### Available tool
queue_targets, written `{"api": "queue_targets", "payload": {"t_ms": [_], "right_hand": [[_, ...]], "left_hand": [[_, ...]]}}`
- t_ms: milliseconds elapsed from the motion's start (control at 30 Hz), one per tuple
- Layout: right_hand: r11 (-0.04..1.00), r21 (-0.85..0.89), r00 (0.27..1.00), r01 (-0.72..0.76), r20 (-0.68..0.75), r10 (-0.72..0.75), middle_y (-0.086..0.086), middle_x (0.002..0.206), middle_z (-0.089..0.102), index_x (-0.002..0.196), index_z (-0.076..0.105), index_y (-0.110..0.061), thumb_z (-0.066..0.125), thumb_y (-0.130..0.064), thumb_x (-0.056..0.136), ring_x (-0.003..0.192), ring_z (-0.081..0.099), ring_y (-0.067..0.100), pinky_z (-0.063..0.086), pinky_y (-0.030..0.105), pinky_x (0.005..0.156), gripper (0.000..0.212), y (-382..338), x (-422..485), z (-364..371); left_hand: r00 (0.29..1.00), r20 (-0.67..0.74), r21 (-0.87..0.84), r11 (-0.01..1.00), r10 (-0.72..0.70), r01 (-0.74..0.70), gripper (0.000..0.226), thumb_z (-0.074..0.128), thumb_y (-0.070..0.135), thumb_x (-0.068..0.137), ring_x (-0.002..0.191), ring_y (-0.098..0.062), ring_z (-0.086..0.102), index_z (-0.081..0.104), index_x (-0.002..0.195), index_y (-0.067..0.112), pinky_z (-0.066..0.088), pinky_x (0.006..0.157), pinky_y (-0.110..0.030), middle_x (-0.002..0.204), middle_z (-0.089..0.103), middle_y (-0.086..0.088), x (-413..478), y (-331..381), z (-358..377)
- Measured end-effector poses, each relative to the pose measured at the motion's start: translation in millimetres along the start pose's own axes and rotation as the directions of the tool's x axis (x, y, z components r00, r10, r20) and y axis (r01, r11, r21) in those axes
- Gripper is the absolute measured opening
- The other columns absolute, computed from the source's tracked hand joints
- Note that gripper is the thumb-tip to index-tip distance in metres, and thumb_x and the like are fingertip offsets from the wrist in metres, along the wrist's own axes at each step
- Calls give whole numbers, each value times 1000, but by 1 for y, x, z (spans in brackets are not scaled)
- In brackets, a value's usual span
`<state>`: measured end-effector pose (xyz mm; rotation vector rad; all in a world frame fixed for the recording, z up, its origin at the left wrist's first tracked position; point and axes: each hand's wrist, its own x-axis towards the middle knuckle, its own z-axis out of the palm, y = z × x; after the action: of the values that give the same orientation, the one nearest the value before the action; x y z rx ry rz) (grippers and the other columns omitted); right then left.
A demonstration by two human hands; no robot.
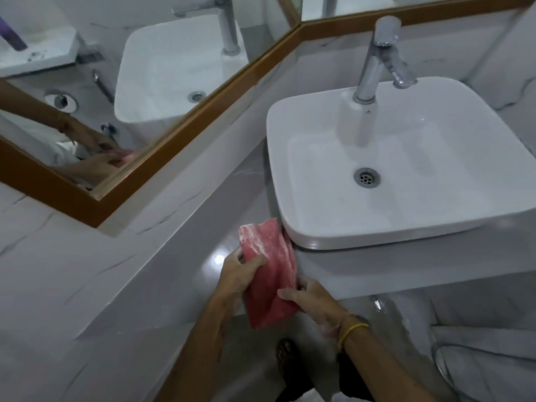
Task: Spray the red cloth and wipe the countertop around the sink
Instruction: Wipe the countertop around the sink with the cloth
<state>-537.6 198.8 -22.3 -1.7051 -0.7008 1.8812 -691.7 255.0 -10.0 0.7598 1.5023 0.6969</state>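
Observation:
The red cloth is stretched between both hands above the grey countertop, its top end touching the front left corner of the white sink. My left hand pinches the cloth's left edge near the middle. My right hand, with a yellow band on the wrist, grips the cloth's lower right side. The cloth looks pale and frothy at its upper end. No spray bottle is in view.
A chrome tap stands at the back of the sink. A wood-framed mirror runs along the wall at left and reflects the sink and my hands. Below the counter edge are the floor, a foot and a hose.

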Motion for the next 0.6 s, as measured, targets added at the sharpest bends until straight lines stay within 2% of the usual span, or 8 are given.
{"api": "queue_targets", "payload": {"t_ms": [133, 200, 267, 333, 400, 467, 533, 600], "right_hand": [[975, 221, 998, 19, 53, -31, 15, 122, 64, 129, 47, -6, 80, -16, 74, 106, 66, 27, 60, 35, 81, 65, 8, -15, -14], [956, 289, 987, 51, 129, -92, 13, 123, 64, 130, 47, -13, 79, -9, 75, 106, 67, 26, 60, 32, 75, 64, 10, -25, -21], [949, 304, 966, 89, 207, -157, 10, 119, 68, 126, 52, -16, 80, -9, 72, 108, 66, 24, 58, 34, 84, 61, 11, -38, -28], [949, 284, 952, 134, 229, -203, 9, 119, 69, 122, 56, -15, 83, -18, 66, 113, 63, 24, 54, 34, 92, 62, 14, -50, -35], [941, 300, 954, 157, 199, -222, 6, 116, 71, 117, 58, -18, 89, -30, 57, 113, 64, 22, 54, 33, 93, 69, 17, -61, -42], [933, 309, 964, 182, 132, -232, -1, 107, 75, 112, 57, -20, 90, -41, 51, 105, 68, 16, 56, 27, 84, 73, 22, -74, -52], [931, 306, 970, 199, 75, -232, 5, 111, 73, 118, 54, -19, 89, -41, 54, 104, 69, 20, 57, 31, 83, 76, 26, -86, -61], [914, 329, 968, 236, 0, -250, 11, 115, 70, 124, 53, -18, 86, -34, 64, 106, 68, 28, 57, 37, 84, 70, 37, -101, -77]], "left_hand": [[998, 52, -55, 998, 20, -17, 18, 66, 12, 82, 70, -12, 73, 67, 98, 20, 53, 52, -21, 81, 77, 2, -30, 9, 1], [992, 122, -48, 999, 31, -26, 19, 67, 14, 83, 77, -13, 74, 66, 99, 22, 55, 56, -22, 86, 78, 4, -52, 10, 0], [977, 208, -37, 999, 45, -38, 22, 71, 16, 81, 84, -15, 74, 65, 103, 20, 56, 61, -23, 93, 78, 1, -71, 13, 0], [952, 299, -24, 998, 66, -61, 31, 77, 22, 75, 89, -17, 73, 65, 104, 20, 56, 65, -23, 97, 77, -1, -85, 22, 2], [927, 364, -11, 996, 91, -93, 32, 82, 27, 69, 90, -17, 73, 69, 98, 25, 57, 65, -21, 97, 77, 1, -92, 34, 10], [911, 395, 1, 992, 119, -129, 26, 82, 32, 68, 89, -13, 73, 72, 92, 34, 56, 63, -18, 97, 77, 6, -95, 46, 26], [898, 414, 24, 985, 148, -174, 33, 84, 43, 65, 89, -9, 73, 72, 95, 34, 55, 63, -15, 97, 76, 9, -95, 56, 44], [885, 440, 58, 978, 153, -199, 42, 80, 41, 64, 88, -9, 73, 69, 101, 25, 55, 62, -15, 95, 77, 8, -95, 57, 71]]}}
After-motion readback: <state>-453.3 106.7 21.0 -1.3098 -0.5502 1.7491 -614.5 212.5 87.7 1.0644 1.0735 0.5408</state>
